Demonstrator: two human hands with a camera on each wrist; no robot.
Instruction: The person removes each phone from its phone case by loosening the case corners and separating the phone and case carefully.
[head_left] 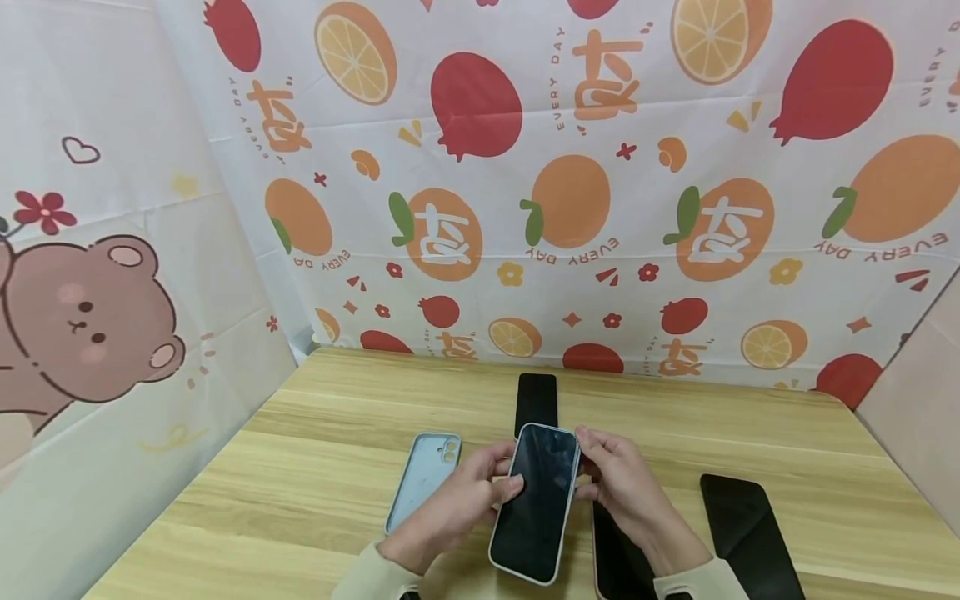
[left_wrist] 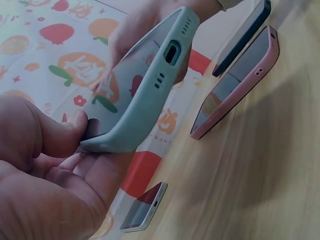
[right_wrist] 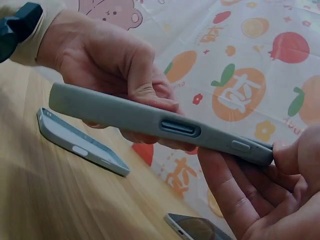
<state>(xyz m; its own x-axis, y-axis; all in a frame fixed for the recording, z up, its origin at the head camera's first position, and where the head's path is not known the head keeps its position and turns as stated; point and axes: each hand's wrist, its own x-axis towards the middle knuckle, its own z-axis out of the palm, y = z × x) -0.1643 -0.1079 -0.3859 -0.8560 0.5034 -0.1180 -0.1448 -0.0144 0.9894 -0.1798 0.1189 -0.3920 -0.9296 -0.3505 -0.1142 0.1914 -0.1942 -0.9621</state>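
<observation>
Both hands hold a phone [head_left: 537,504] in a pale blue-green case [right_wrist: 115,114], raised over the table with its dark screen facing up. My left hand [head_left: 471,493] grips the left side, thumb on the screen and fingers beneath. At the top right corner, my right hand [head_left: 628,487] pinches the phone and case between thumb and fingers. In the right wrist view, a dark edge stands slightly above the case rim by the right thumb. The case's port opening [left_wrist: 172,52] shows in the left wrist view. Left of the hands lies a light blue phone case [head_left: 422,477] without a phone.
A black-screened phone [head_left: 537,397] lies behind the held one. A pink-cased phone [left_wrist: 239,82] rests under the right forearm, partly covered. Further right is another dark phone [head_left: 753,533]. Fruit-printed cloth [head_left: 480,317] hangs along the wooden table's [head_left: 315,467] back edge.
</observation>
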